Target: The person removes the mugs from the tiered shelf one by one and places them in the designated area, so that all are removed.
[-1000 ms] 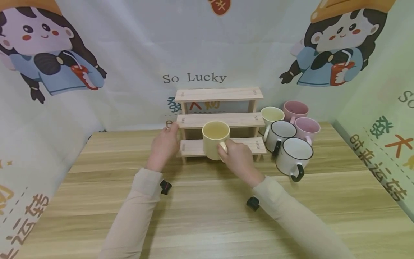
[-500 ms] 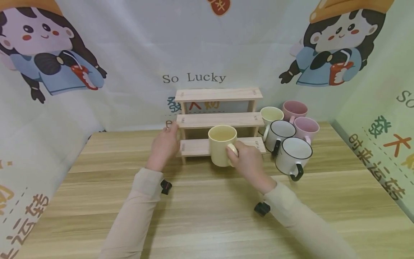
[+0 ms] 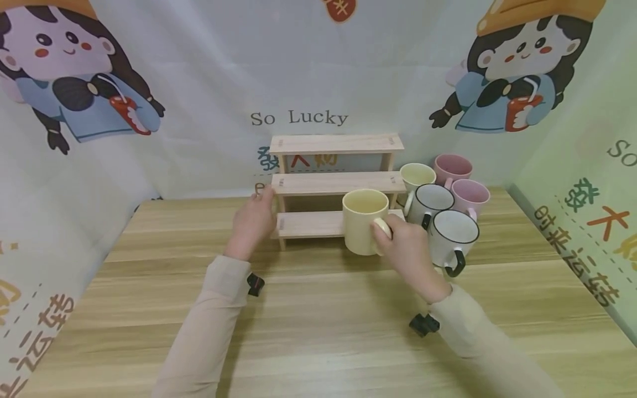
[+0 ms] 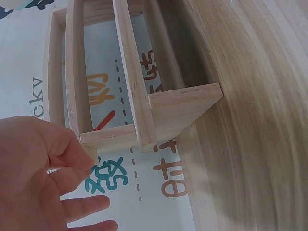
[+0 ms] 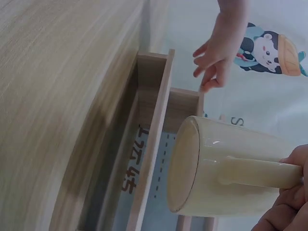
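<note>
A pale yellow mug [image 3: 359, 228] is upright in front of the right end of the lowest board of a three-step wooden shelf [image 3: 338, 145]. My right hand [image 3: 408, 251] grips it by the handle. In the right wrist view the mug [image 5: 219, 137] shows its base, with the handle running into the right hand [image 5: 293, 192]. At the shelf's left side my left hand [image 3: 252, 223] pinches the end of the middle step. The left wrist view has the left hand [image 4: 33, 168] with thumb and index finger together at that wooden end, other fingers spread.
Several mugs crowd together right of the shelf: a light green mug [image 3: 417, 176], a dark pink mug [image 3: 454, 166], a light pink mug [image 3: 473, 196] and two white mugs with black rims, the nearer white mug [image 3: 450, 249] overlapped by my right hand. A printed cloth [image 3: 209, 110] hangs behind.
The yellow mug has moved right along the shelf's front in my right hand, from about the middle of the lowest board toward its right end. My left hand stays at the shelf.
</note>
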Demonstrator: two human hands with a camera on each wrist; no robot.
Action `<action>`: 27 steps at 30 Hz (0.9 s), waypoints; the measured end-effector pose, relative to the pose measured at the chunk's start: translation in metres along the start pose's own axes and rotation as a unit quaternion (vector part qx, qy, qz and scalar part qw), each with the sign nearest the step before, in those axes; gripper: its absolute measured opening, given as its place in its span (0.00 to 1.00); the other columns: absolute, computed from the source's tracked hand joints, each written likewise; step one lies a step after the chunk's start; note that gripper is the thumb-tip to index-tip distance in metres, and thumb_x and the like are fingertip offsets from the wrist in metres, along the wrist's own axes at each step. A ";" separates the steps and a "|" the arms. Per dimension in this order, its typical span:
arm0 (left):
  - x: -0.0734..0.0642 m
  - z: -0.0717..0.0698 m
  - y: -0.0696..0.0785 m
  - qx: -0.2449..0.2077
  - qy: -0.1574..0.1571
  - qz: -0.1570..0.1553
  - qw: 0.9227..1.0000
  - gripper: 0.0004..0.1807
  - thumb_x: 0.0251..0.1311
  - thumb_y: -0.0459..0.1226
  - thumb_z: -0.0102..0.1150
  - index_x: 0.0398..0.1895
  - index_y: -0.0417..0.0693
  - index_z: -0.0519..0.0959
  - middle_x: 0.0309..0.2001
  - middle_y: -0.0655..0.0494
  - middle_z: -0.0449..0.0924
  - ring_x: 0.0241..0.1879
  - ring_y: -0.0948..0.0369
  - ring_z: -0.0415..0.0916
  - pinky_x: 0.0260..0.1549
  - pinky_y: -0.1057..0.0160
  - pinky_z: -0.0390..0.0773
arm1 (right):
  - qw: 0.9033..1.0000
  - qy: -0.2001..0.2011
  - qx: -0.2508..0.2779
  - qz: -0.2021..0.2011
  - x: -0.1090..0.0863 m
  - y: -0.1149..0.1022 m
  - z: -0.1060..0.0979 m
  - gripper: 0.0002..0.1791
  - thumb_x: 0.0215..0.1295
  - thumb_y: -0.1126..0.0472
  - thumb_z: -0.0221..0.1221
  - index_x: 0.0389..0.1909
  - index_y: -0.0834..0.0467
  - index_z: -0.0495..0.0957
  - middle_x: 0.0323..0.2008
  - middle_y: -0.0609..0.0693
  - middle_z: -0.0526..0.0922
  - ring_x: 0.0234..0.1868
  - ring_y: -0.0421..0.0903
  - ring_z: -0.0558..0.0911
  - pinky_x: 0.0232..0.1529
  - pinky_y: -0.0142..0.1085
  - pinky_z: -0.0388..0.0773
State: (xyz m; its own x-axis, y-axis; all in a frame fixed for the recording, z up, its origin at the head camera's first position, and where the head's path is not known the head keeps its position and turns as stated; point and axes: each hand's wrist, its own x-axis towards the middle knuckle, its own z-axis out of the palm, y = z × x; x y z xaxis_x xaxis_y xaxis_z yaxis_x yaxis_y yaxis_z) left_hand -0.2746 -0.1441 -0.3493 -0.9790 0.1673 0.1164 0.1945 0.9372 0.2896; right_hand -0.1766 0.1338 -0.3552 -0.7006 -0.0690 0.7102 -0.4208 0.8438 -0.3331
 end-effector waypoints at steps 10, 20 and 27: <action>0.004 0.002 -0.001 0.005 -0.003 0.000 1.000 0.24 0.61 0.30 0.47 0.62 0.43 0.60 0.57 0.35 0.75 0.55 0.40 0.72 0.43 0.43 0.79 | 0.998 0.032 0.011 0.051 -0.003 0.014 -0.029 0.11 0.56 0.64 0.62 0.19 0.63 0.74 0.12 0.54 0.74 0.13 0.51 0.71 0.15 0.38 0.64; 0.002 0.003 -0.003 0.007 0.002 0.001 1.000 0.25 0.61 0.30 0.47 0.63 0.44 0.60 0.61 0.36 0.71 0.63 0.39 0.66 0.51 0.39 0.75 | 0.994 0.076 -0.010 0.074 0.000 0.030 -0.064 0.15 0.57 0.66 0.62 0.15 0.66 0.71 0.10 0.54 0.70 0.14 0.44 0.65 0.15 0.27 0.58; 0.002 0.002 -0.004 0.007 0.003 0.003 1.000 0.22 0.62 0.30 0.47 0.60 0.44 0.61 0.59 0.36 0.73 0.62 0.39 0.67 0.52 0.39 0.75 | 0.991 0.096 -0.031 0.089 -0.001 0.045 -0.087 0.16 0.58 0.64 0.61 0.15 0.65 0.72 0.09 0.53 0.68 0.13 0.31 0.57 0.13 0.22 0.51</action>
State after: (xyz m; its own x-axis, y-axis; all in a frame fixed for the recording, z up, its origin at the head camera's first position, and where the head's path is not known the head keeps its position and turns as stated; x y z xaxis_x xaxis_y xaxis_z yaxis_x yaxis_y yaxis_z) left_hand -0.2773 -0.1468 -0.3522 -0.9773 0.1716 0.1245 0.2003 0.9399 0.2764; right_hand -0.1450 0.2185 -0.3171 -0.6349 0.1814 0.7510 -0.2606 0.8648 -0.4291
